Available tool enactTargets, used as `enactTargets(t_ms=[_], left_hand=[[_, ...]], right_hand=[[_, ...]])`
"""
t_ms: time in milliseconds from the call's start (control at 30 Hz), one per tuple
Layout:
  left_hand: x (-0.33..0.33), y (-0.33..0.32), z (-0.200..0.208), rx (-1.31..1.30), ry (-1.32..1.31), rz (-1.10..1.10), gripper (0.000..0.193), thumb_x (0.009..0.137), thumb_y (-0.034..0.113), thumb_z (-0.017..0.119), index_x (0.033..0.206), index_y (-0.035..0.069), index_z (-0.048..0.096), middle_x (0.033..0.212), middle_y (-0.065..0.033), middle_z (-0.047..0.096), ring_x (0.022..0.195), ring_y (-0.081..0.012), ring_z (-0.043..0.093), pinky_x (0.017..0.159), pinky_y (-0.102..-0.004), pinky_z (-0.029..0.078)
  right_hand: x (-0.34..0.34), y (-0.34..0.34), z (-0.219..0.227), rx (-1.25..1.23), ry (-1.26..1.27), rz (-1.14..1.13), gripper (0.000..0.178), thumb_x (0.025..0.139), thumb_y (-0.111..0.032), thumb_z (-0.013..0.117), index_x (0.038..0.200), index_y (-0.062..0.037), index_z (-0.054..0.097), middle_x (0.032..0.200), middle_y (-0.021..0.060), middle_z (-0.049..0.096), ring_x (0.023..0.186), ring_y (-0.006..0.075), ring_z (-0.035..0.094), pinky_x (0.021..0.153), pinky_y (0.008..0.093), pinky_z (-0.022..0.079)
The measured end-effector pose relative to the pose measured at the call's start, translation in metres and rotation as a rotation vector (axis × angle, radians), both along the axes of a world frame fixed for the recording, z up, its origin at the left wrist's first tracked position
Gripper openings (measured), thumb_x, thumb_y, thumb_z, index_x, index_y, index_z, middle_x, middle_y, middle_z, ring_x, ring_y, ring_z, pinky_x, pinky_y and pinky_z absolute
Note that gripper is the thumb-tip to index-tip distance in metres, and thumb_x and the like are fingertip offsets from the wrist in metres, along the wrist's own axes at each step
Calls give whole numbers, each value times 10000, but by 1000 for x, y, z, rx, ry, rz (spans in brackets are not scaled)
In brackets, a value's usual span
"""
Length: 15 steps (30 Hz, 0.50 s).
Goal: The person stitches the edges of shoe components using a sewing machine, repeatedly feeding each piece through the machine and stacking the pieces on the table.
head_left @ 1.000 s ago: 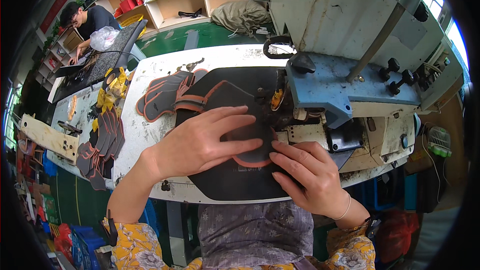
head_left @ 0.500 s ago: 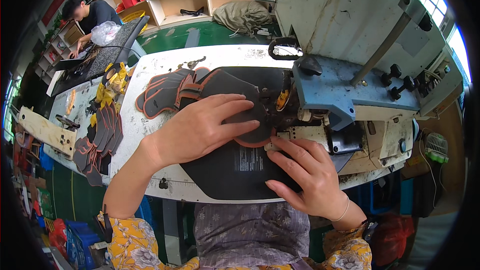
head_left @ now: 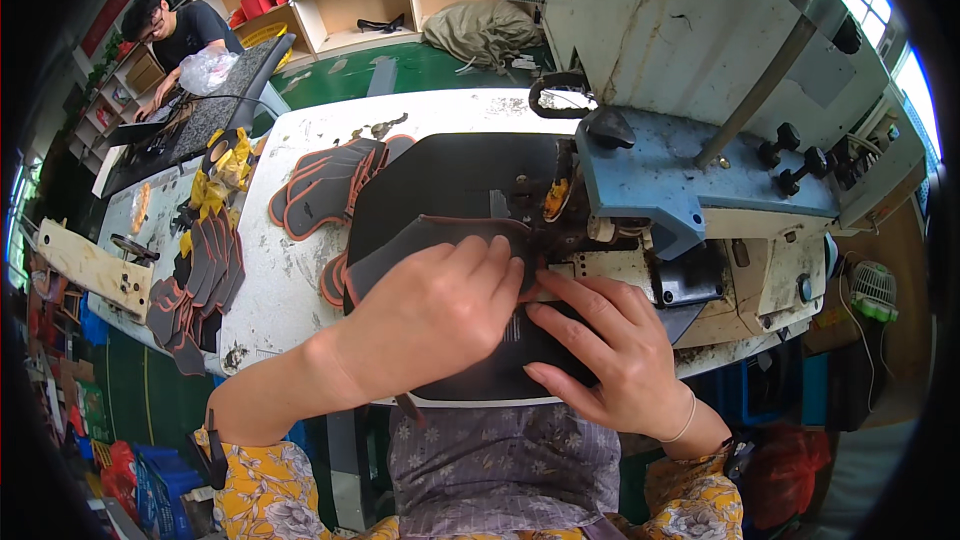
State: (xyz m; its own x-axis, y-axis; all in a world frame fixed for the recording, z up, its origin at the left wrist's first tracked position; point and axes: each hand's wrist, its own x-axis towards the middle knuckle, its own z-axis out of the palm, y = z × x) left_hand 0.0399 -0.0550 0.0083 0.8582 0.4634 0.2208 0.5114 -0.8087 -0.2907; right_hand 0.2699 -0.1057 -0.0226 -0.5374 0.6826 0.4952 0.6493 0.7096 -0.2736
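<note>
A dark grey, flat shoe-upper-like piece with an orange edge [head_left: 425, 237] lies on the black work plate [head_left: 430, 172] at the machine's working point. Over it my left hand [head_left: 440, 305] is closed, fingers bent and together, gripping the piece; the thumb is hidden. My right hand [head_left: 615, 355] rests open beside the machine's metal bed, its index fingertip at the piece's right edge and its thumb apart. The blue and white sewing-type machine [head_left: 640, 180] stands just beyond both hands. Part of the piece is hidden under my left hand.
A fan of similar grey pieces [head_left: 325, 185] lies on the white table [head_left: 300, 290] at left. Another bunch [head_left: 210, 265] hangs by a side table with yellow wrapping [head_left: 222, 180]. Far left, a person [head_left: 185, 35] sits at a desk. Shelves [head_left: 360, 10] line the back.
The grey piece has turned and moved nearer to me. My left hand has shifted right and toward me, its spread fingers now curled. My right hand has barely moved.
</note>
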Motion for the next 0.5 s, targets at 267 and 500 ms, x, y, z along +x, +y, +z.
enactTargets(t_ms=[267, 500], left_hand=[[-31, 44, -9, -437, -341, -223, 364, 881, 127, 708, 1240, 65, 708, 1328, -180, 576, 1162, -349, 585, 983, -449, 496], [-12, 14, -19, -348, -464, -38, 439, 846, 115, 724, 1270, 16, 668, 1343, -217, 564, 1247, -409, 535, 1042, -482, 466]], right_hand=[[-1, -14, -24, 395, 261, 184, 280, 825, -262, 835, 946, -44, 709, 924, 74, 718, 714, 201, 646, 631, 303, 520], [-25, -52, -87, -504, 84, 161, 562, 878, -422, 788, 1159, 45, 650, 1074, 203, 657, 1003, 389, 621, 873, 450, 497]])
